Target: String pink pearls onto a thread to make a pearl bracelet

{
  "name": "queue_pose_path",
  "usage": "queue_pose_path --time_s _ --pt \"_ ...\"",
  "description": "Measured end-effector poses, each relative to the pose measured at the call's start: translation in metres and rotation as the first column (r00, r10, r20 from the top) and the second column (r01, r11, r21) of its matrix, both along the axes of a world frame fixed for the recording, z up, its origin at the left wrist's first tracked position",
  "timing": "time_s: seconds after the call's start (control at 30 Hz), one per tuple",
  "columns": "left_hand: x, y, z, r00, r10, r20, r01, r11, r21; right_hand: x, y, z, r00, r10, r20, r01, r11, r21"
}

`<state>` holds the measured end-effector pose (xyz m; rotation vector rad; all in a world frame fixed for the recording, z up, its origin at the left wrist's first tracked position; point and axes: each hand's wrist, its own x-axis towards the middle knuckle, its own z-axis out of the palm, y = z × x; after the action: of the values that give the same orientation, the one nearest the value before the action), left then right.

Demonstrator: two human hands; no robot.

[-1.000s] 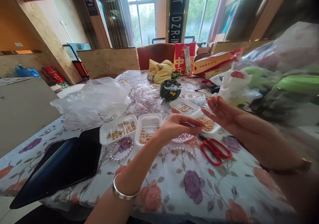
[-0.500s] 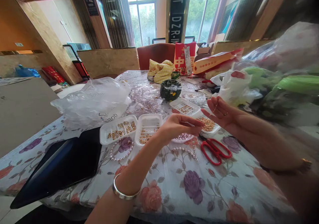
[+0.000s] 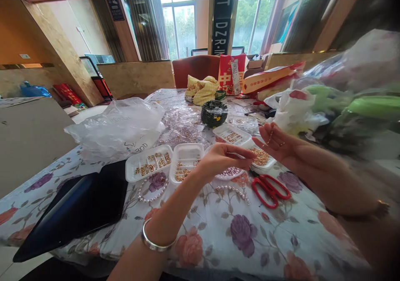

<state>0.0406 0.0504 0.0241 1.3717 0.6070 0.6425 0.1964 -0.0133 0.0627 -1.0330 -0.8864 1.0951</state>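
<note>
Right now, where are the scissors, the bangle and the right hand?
Scissors (image 3: pixel 270 190), head view: on the red handles.
Bangle (image 3: pixel 153 245), head view: on the silver band.
Right hand (image 3: pixel 289 148), head view: on the palm.

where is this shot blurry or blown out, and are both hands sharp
Head view: the window is nearly washed out in its top panes; head view: the bags at far right smear badly; head view: the left hand looks fairly sharp, while the right hand has clearer fingers but softens toward its wrist.
</note>
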Motion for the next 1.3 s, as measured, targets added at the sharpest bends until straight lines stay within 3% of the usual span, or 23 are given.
queue_pose_path --time_s 0.13,0.23,0.33,0.53,0.73,0.87,1.0,1.07,1.17,1.3 --pt "-0.001 -0.003 0.004 1.0 -0.015 -0.013 0.015 1.0 0.009 -0.007 -0.017 0.007 0.999 -0.045 0.028 0.046 0.998 -0.046" --pt "-0.001 -0.004 0.006 1.0 -0.022 0.001 0.022 1.0 0.022 -0.002 -0.017 -0.001 0.998 0.041 -0.051 -0.04 0.999 0.021" --pt "-0.001 -0.005 0.006 0.999 -0.035 0.012 0.035 0.999 0.034 0.01 -0.005 -0.015 0.981 0.11 -0.157 -0.094 0.99 0.108" --pt "-0.001 -0.002 0.002 0.998 -0.066 0.017 0.065 0.995 0.078 0.025 0.027 -0.027 0.967 0.167 -0.193 -0.15 0.984 0.099" --pt "-0.002 -0.002 0.003 0.995 -0.075 0.065 0.068 0.991 0.113 0.023 0.028 -0.026 0.987 0.147 -0.064 -0.136 0.98 0.145" --pt "0.001 -0.009 0.007 0.991 -0.056 0.12 0.04 0.99 0.132 0.015 0.018 -0.019 0.993 0.055 0.106 -0.075 0.979 0.19" --pt "0.006 -0.017 0.007 0.985 0.003 0.17 -0.028 0.989 0.145 0.01 0.009 -0.012 0.907 -0.095 0.409 -0.009 0.969 0.245" --pt "0.008 -0.02 0.008 0.971 0.039 0.237 -0.078 0.984 0.158 0.01 0.01 -0.013 0.87 -0.142 0.471 0.0 0.957 0.288" --pt "0.009 -0.022 0.008 0.941 0.106 0.321 -0.17 0.969 0.179 0.011 0.015 -0.02 0.923 -0.084 0.376 -0.022 0.963 0.269" --pt "0.009 -0.018 0.007 0.917 0.197 0.347 -0.256 0.957 0.134 0.014 0.023 -0.029 0.987 0.092 0.134 -0.107 0.988 0.11"
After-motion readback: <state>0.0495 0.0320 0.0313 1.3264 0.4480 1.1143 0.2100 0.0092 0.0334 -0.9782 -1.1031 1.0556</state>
